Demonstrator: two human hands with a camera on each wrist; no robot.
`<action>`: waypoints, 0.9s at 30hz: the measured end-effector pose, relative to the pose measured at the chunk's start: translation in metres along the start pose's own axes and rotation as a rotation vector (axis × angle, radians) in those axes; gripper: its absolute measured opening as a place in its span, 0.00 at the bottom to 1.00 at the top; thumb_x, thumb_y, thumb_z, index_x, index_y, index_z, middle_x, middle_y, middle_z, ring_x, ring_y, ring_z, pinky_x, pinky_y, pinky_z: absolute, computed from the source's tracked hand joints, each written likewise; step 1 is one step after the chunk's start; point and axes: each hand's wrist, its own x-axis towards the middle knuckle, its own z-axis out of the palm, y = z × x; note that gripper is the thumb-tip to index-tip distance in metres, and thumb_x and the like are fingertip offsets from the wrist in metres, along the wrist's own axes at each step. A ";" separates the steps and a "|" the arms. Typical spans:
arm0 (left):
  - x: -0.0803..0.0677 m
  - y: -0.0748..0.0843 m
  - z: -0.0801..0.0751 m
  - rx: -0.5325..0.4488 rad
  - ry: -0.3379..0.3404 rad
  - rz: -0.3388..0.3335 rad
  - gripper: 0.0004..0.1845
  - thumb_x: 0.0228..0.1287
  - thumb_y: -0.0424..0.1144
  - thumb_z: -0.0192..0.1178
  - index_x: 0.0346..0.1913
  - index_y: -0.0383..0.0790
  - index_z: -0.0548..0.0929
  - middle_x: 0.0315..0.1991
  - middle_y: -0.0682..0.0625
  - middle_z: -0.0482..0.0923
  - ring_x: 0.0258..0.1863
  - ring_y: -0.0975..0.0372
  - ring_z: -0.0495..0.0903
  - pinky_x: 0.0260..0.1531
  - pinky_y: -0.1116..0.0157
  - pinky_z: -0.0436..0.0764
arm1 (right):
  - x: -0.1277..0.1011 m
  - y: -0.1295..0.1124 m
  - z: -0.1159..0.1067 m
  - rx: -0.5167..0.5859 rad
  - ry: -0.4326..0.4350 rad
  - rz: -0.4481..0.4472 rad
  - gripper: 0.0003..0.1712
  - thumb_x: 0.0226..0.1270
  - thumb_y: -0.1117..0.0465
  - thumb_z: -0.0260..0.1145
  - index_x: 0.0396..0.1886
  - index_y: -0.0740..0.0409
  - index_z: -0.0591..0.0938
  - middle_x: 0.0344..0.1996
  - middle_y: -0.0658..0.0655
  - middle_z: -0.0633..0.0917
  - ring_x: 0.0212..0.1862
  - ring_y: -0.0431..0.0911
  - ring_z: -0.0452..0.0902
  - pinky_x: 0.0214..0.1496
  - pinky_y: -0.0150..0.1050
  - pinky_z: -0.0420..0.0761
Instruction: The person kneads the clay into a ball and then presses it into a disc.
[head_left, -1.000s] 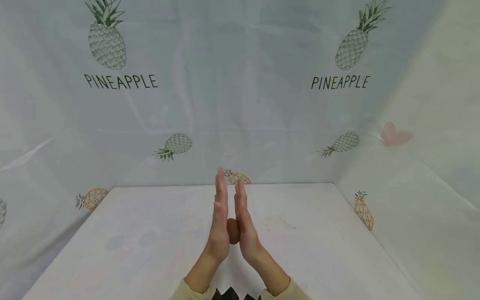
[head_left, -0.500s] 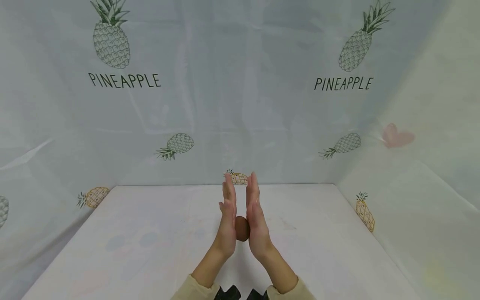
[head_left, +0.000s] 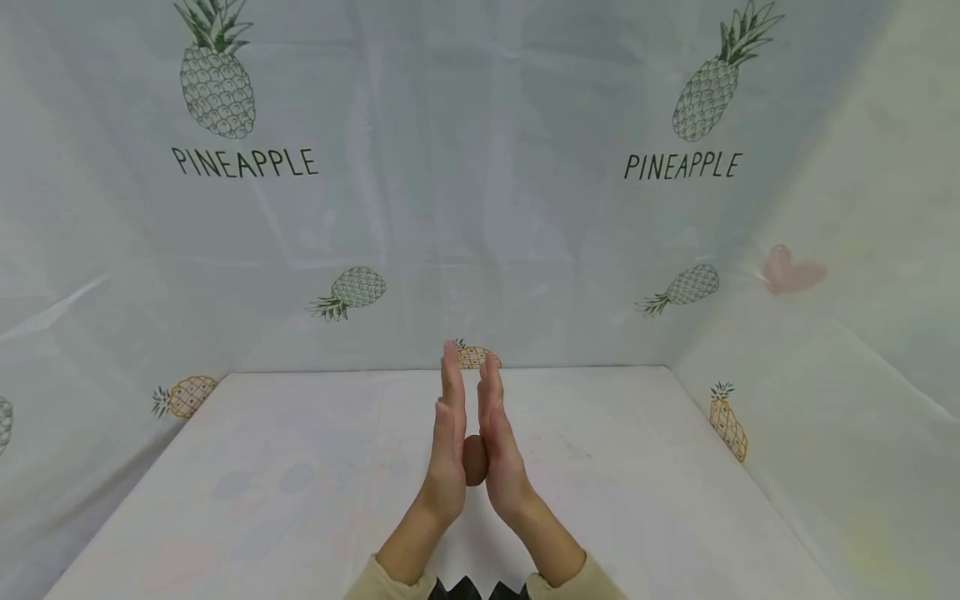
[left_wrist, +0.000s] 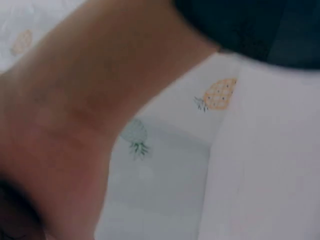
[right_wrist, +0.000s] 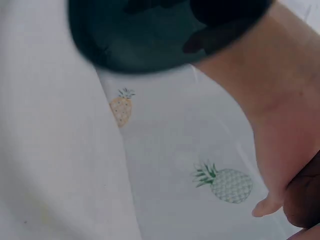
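Note:
A smooth brown ball (head_left: 475, 460), which looks like clay or dough, sits between two upright palms in the head view. My left hand (head_left: 448, 467) presses it from the left with straight fingers pointing up and away. From the other side my right hand (head_left: 506, 467) presses it too, its fingers also straight, with a narrow gap between the two hands' fingers. Part of the brown ball (right_wrist: 304, 200) shows at the lower right of the right wrist view, against the palm. In the left wrist view a dark part of the ball (left_wrist: 17, 215) is at the lower left corner.
Below the hands lies a white table top (head_left: 300, 533) with faint coloured marks. Behind it hangs a pale sheet (head_left: 480, 208) printed with pineapples, which also encloses both sides. Dark straps or mounts (head_left: 461, 588) show near the beige cuffs.
The palms slide against each other around the ball: the right hand went forward and the left back, then partly reversed. The pair shifted right in view, then slightly left.

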 end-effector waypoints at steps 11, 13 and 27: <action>0.007 -0.009 -0.023 0.058 0.188 -0.049 0.36 0.80 0.69 0.17 0.86 0.70 0.32 0.85 0.70 0.23 0.83 0.69 0.19 0.76 0.41 0.17 | -0.004 -0.008 0.014 0.020 -0.074 0.005 0.34 0.88 0.47 0.21 0.88 0.38 0.30 0.85 0.39 0.29 0.86 0.49 0.20 0.81 0.66 0.22; 0.009 -0.008 -0.027 0.070 0.218 -0.036 0.36 0.80 0.69 0.17 0.86 0.69 0.33 0.85 0.70 0.24 0.83 0.68 0.19 0.76 0.43 0.16 | -0.005 -0.010 0.017 0.013 -0.093 -0.002 0.35 0.88 0.48 0.21 0.88 0.40 0.30 0.86 0.40 0.29 0.86 0.48 0.20 0.81 0.67 0.22; 0.001 -0.019 -0.003 0.081 0.046 -0.067 0.34 0.82 0.64 0.14 0.86 0.65 0.29 0.85 0.66 0.20 0.83 0.66 0.18 0.71 0.38 0.11 | -0.002 -0.025 -0.001 -0.002 -0.007 -0.038 0.34 0.87 0.44 0.19 0.88 0.35 0.32 0.86 0.41 0.32 0.86 0.45 0.22 0.79 0.66 0.20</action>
